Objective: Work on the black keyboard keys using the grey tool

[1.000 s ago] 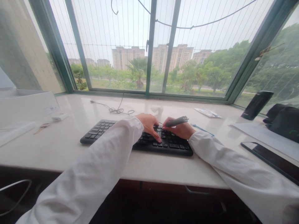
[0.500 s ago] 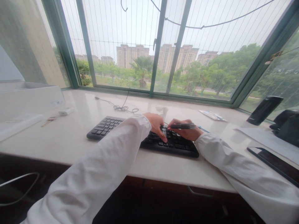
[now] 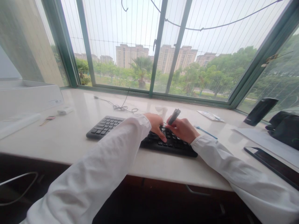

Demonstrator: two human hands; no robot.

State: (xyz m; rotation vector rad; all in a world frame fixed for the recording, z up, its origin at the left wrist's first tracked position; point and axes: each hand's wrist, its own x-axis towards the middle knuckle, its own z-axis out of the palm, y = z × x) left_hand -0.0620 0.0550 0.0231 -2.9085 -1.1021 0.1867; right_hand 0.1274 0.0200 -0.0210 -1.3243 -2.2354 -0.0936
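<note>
Resting my open, empty left hand (image 3: 154,125) on the black plastic keyboard (image 3: 106,126), I'm pinching what looks like a slim dark pen (image 3: 174,116) in my right hand (image 3: 183,130).

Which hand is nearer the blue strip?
Right. The right hand sits just left of the blue strip, apart from it; the left hand rests farther left, on the keyboard.
</note>
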